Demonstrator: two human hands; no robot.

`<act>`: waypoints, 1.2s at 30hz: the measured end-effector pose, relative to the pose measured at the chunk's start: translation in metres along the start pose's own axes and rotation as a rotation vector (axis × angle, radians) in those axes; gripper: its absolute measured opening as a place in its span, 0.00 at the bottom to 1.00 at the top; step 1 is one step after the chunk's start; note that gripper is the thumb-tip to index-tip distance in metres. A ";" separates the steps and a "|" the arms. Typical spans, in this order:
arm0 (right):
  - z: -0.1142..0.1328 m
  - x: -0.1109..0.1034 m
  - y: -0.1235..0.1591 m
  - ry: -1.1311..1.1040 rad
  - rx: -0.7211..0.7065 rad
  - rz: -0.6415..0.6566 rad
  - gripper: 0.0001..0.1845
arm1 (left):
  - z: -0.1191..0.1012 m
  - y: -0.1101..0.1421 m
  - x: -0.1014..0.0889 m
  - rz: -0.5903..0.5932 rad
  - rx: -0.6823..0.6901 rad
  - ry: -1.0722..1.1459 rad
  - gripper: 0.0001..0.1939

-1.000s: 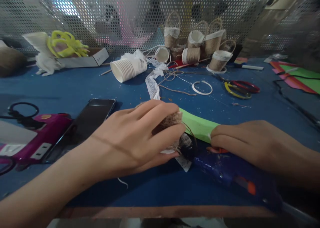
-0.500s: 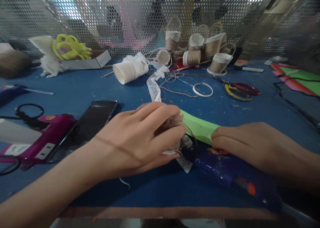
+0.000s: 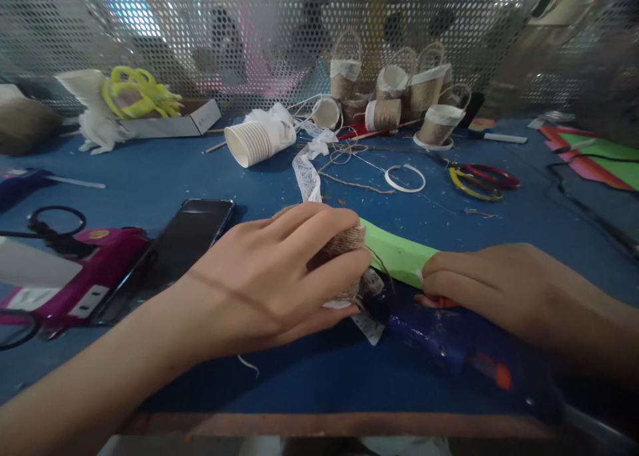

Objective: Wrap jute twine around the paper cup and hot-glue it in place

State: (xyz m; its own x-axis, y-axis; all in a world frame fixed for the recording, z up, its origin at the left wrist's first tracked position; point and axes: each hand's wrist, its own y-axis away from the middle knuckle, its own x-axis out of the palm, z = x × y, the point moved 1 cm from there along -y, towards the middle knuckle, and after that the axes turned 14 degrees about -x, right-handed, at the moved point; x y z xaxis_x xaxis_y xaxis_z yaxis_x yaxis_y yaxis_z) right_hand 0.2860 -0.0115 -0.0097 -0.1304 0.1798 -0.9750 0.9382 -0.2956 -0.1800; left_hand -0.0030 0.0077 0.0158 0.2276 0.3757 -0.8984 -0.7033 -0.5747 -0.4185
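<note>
My left hand (image 3: 269,276) is wrapped round a twine-covered paper cup (image 3: 344,243) lying on its side, with white lace (image 3: 369,296) at its rim. My right hand (image 3: 479,286) is closed on a blue glue gun (image 3: 464,346) whose dark nozzle (image 3: 377,299) sits against the cup's lace edge. A green paper strip (image 3: 394,249) lies just behind both hands. A loose strip of lace (image 3: 307,170) runs away from the cup toward the back.
A black phone (image 3: 184,233) and a magenta glue gun (image 3: 90,269) lie at the left. A stack of white cups (image 3: 252,142), several twine-wrapped cup baskets (image 3: 399,93), scissors (image 3: 479,176) and a white ring (image 3: 405,176) lie further back. Coloured paper (image 3: 599,153) lies at the right. A perforated metal screen (image 3: 249,30) closes the back.
</note>
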 end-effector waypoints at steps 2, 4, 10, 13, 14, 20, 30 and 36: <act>0.000 0.000 0.000 0.008 -0.004 -0.003 0.24 | 0.000 0.000 0.001 -0.012 0.013 0.004 0.17; 0.000 0.001 0.001 0.020 -0.008 -0.014 0.23 | 0.001 0.000 0.001 -0.019 0.017 0.009 0.17; 0.000 0.000 0.001 0.005 -0.011 -0.009 0.23 | 0.001 0.000 0.002 -0.028 0.010 0.031 0.16; 0.000 -0.001 0.000 -0.008 -0.002 0.000 0.22 | 0.001 -0.001 0.002 -0.039 0.017 0.035 0.16; 0.000 -0.001 0.000 -0.008 -0.002 -0.003 0.22 | 0.000 -0.001 0.002 -0.041 0.020 0.034 0.17; 0.000 -0.001 0.000 -0.001 -0.008 0.005 0.22 | 0.000 0.000 0.000 -0.012 0.001 0.026 0.17; 0.000 -0.001 0.001 0.008 -0.017 -0.021 0.23 | -0.001 -0.001 0.001 -0.030 0.002 0.026 0.16; 0.000 -0.002 0.001 -0.044 -0.005 -0.001 0.21 | 0.002 -0.001 0.003 -0.055 0.029 0.025 0.16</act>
State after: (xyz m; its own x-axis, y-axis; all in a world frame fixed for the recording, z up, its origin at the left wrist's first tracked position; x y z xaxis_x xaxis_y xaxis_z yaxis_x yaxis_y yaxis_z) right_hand 0.2870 -0.0116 -0.0080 -0.1457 0.1384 -0.9796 0.9395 -0.2909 -0.1809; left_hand -0.0029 0.0102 0.0140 0.2823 0.3878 -0.8775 -0.7083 -0.5327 -0.4633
